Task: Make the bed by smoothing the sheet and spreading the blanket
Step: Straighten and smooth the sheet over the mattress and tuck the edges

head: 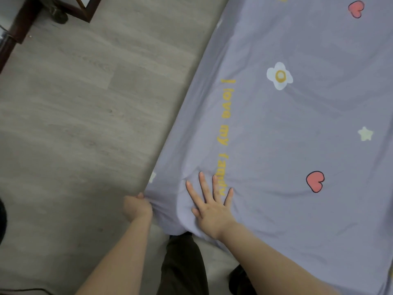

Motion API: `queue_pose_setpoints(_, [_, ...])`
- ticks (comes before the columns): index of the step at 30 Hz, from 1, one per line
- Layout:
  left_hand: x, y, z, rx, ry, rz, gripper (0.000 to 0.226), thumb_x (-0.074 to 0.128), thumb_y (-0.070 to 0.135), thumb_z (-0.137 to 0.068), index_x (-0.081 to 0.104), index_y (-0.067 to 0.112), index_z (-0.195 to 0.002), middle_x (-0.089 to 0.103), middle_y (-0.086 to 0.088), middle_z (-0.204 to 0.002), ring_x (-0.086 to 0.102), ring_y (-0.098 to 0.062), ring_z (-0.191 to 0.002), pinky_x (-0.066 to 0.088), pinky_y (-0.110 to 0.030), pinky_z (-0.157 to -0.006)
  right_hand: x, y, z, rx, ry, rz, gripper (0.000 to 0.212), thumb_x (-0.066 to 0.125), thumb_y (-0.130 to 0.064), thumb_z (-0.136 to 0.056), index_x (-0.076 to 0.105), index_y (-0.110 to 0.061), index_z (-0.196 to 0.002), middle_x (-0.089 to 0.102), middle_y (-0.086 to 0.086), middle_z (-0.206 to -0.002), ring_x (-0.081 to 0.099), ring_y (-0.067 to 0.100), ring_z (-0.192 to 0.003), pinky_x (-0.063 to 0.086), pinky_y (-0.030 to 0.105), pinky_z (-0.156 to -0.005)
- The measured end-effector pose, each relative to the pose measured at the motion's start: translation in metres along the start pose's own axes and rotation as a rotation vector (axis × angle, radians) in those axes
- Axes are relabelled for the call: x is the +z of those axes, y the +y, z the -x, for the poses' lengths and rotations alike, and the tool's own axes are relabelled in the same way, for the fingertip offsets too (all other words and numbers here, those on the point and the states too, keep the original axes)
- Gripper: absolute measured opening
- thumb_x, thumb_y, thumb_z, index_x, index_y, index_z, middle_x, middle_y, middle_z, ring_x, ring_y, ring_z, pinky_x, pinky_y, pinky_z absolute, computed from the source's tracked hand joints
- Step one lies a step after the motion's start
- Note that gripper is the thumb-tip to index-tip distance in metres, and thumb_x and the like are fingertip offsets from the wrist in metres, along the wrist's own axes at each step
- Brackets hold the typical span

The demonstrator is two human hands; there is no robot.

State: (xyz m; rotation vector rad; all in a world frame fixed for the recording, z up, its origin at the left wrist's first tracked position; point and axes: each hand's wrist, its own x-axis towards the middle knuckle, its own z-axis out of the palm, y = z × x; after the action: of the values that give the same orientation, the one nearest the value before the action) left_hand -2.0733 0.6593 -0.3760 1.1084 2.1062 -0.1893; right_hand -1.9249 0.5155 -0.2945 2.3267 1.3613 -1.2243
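Note:
A lilac sheet (287, 128) printed with hearts, a flower, a star and yellow writing covers the bed across the right half of the view. At the near corner my left hand (137, 206) is closed on the sheet's hanging edge, bunching the cloth. Just to its right my right hand (209, 204) lies flat on top of the sheet with fingers spread, partly over the yellow writing. The sheet looks mostly smooth, with faint creases near the corner. No blanket is in view.
Grey wood-look floor (80, 116) fills the left side beside the bed. Dark wooden furniture legs (19, 30) stand at the top left. My dark trouser leg (182, 265) is below the bed corner. A dark object (2, 220) sits at the left edge.

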Motion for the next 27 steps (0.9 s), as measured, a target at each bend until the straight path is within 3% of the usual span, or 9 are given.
queue_pose_setpoints(4, [0.001, 0.013, -0.008, -0.090, -0.132, -0.189, 0.044, 0.049, 0.015, -0.099, 0.048, -0.014, -0.131, 0.045, -0.031, -0.140, 0.042, -0.041, -0.132, 0.036, -0.041, -0.106, -0.003, 0.002, -0.001, -0.015, -0.021, 0.011, 0.069, 0.024, -0.041, -0.101, -0.036, -0.056, -0.132, -0.054, -0.019, -0.138, -0.056, 0.023, -0.122, -0.039, 0.059, -0.086])
queue_pose_setpoints(7, [-0.005, 0.036, 0.016, 0.316, -0.081, -0.016, 0.047, 0.040, 0.024, -0.102, 0.041, 0.003, -0.144, 0.027, -0.017, -0.155, 0.026, -0.027, -0.143, 0.023, -0.033, -0.115, -0.005, 0.003, 0.000, -0.033, -0.036, 0.036, 0.070, 0.025, -0.045, -0.100, -0.036, -0.057, -0.131, -0.055, -0.019, -0.136, -0.059, 0.021, -0.119, -0.043, 0.058, -0.082])
queue_pose_setpoints(9, [-0.007, 0.051, 0.044, 0.614, -0.247, 0.138, 0.046, 0.032, 0.035, -0.104, 0.036, 0.022, -0.148, 0.024, 0.008, -0.157, 0.019, -0.003, -0.144, 0.016, -0.022, -0.115, -0.006, 0.004, 0.001, -0.046, -0.047, 0.047, 0.071, 0.027, -0.047, -0.100, -0.036, -0.058, -0.131, -0.055, -0.018, -0.136, -0.059, 0.022, -0.119, -0.044, 0.058, -0.081])
queue_pose_setpoints(10, [0.000, 0.056, 0.056, 0.618, -0.396, 0.192, 0.046, 0.031, 0.041, -0.103, 0.037, 0.027, -0.147, 0.031, 0.015, -0.153, 0.025, 0.002, -0.140, 0.018, -0.021, -0.115, -0.006, 0.004, 0.002, -0.052, -0.051, 0.053, 0.071, 0.027, -0.048, -0.100, -0.036, -0.058, -0.130, -0.056, -0.018, -0.136, -0.059, 0.022, -0.119, -0.044, 0.058, -0.080])
queue_pose_setpoints(14, [0.016, 0.047, 0.072, 0.121, -0.877, 0.183, 0.041, 0.035, 0.043, -0.102, 0.054, 0.019, -0.129, 0.061, -0.007, -0.126, 0.055, -0.024, -0.118, 0.040, -0.040, -0.107, -0.006, 0.006, 0.003, -0.075, -0.066, 0.065, 0.072, 0.027, -0.050, -0.099, -0.037, -0.057, -0.130, -0.057, -0.018, -0.135, -0.060, 0.022, -0.118, -0.044, 0.059, -0.080])
queue_pose_setpoints(18, [-0.016, -0.004, 0.030, -0.252, -1.157, -0.453, 0.031, 0.046, 0.026, -0.097, 0.059, 0.006, -0.116, 0.066, -0.015, -0.104, 0.065, -0.030, -0.088, 0.040, -0.045, -0.109, -0.007, 0.014, 0.004, -0.111, -0.103, 0.070, 0.075, 0.032, -0.051, -0.098, -0.037, -0.060, -0.128, -0.057, -0.020, -0.133, -0.061, 0.021, -0.117, -0.044, 0.057, -0.081])
queue_pose_setpoints(20, [-0.025, -0.010, 0.010, -0.071, -0.830, -0.726, 0.045, 0.030, 0.030, -0.104, 0.053, -0.002, -0.127, 0.059, -0.024, -0.126, 0.061, -0.035, -0.106, 0.042, -0.041, -0.104, -0.008, 0.017, 0.006, -0.133, -0.120, 0.056, 0.076, 0.033, -0.049, -0.098, -0.036, -0.061, -0.128, -0.057, -0.021, -0.133, -0.062, 0.019, -0.116, -0.045, 0.056, -0.081])
queue_pose_setpoints(23, [-0.030, 0.033, 0.012, 0.297, -0.313, -0.419, 0.047, 0.028, 0.026, -0.105, 0.050, -0.005, -0.134, 0.049, -0.026, -0.139, 0.047, -0.039, -0.128, 0.035, -0.039, -0.105, -0.010, 0.018, 0.007, -0.151, -0.120, 0.047, 0.081, 0.037, -0.044, -0.099, -0.036, -0.061, -0.127, -0.058, -0.021, -0.132, -0.063, 0.019, -0.114, -0.043, 0.056, -0.082])
queue_pose_setpoints(27, [-0.018, 0.123, 0.053, 0.762, -0.326, -0.094, 0.048, 0.034, 0.031, -0.104, 0.038, 0.008, -0.146, 0.031, -0.008, -0.156, 0.026, -0.018, -0.145, 0.018, -0.026, -0.117, -0.017, 0.021, 0.012, -0.156, -0.066, 0.014, 0.084, 0.042, -0.036, -0.097, -0.031, -0.057, -0.133, -0.050, -0.020, -0.139, -0.050, 0.024, -0.127, -0.030, 0.062, -0.097])
